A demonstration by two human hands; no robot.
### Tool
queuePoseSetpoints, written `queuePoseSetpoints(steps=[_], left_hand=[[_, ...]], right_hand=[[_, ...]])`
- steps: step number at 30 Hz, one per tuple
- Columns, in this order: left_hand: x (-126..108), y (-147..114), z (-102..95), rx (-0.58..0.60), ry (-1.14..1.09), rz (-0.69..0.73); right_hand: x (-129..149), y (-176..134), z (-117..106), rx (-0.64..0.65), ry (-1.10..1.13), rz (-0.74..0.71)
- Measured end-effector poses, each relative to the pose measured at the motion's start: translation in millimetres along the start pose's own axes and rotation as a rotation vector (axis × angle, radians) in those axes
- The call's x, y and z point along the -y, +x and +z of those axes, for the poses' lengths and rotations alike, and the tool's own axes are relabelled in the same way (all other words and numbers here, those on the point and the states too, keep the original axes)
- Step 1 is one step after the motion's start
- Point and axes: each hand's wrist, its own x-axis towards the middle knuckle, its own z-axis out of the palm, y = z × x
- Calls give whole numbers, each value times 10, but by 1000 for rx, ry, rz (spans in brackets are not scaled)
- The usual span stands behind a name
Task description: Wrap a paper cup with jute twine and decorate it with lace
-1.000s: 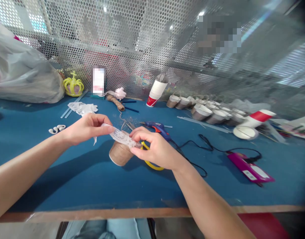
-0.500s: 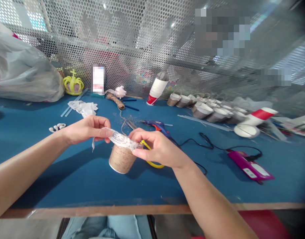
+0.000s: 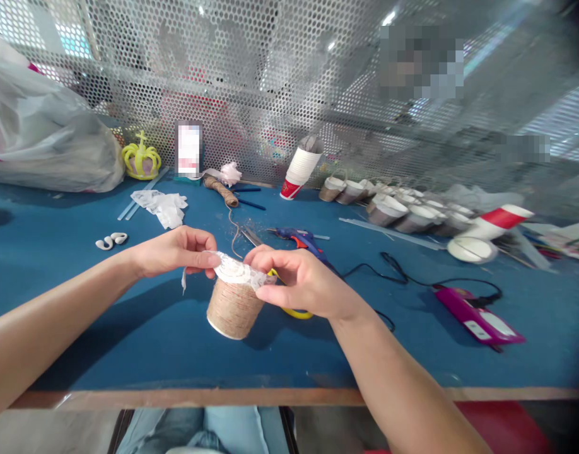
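Observation:
A cup wrapped in brown twine [image 3: 234, 309] is tilted slightly above the table, a white lace strip [image 3: 237, 272] lying along its rim. My left hand [image 3: 185, 252] pinches one end of the lace between thumb and fingers, and a thin loose tail hangs below it. On the other side, my right hand [image 3: 294, 280] is closed on the lace and the cup's rim. Behind that hand lie scissors with yellow handles [image 3: 296, 313], partly covered by it. A blue glue gun [image 3: 299, 238] rests just beyond.
Several twine-wrapped cups [image 3: 388, 208] stand at the back right. A purple power strip [image 3: 479, 318] with a black cable lies at right. Spread farther back are crumpled lace [image 3: 163, 207], a twine bundle [image 3: 221, 191], stacked paper cups [image 3: 301, 169], a yellow crown-shaped piece [image 3: 141, 159] and a plastic bag [image 3: 48, 126].
Both hands and the cup have shifted slightly down and right in the view. The lace lies a little flatter against the rim, still held at both ends.

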Motion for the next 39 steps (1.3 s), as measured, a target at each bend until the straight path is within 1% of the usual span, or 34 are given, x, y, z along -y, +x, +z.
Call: queuePoseSetpoints(steps=[7, 13, 19, 26, 30, 34, 39], left_hand=[[20, 8, 30, 61, -40, -16], [112, 30, 51, 133, -180, -27], [207, 48, 87, 172, -269, -98], [321, 62, 156, 206, -434, -172], [416, 82, 198, 235, -530, -159], [452, 97, 238, 220, -625, -135], [372, 104, 266, 326, -712, -166]], right_hand=[[-19, -11, 2, 33, 33, 1], [-18, -16, 26, 41, 84, 23], [-21, -23, 56, 13, 166, 22], [-20, -5, 48, 19, 172, -29], [-31, 16, 42, 6, 149, -88], [-46, 27, 40, -6, 101, -141], [-67, 34, 28, -25, -61, -157]])
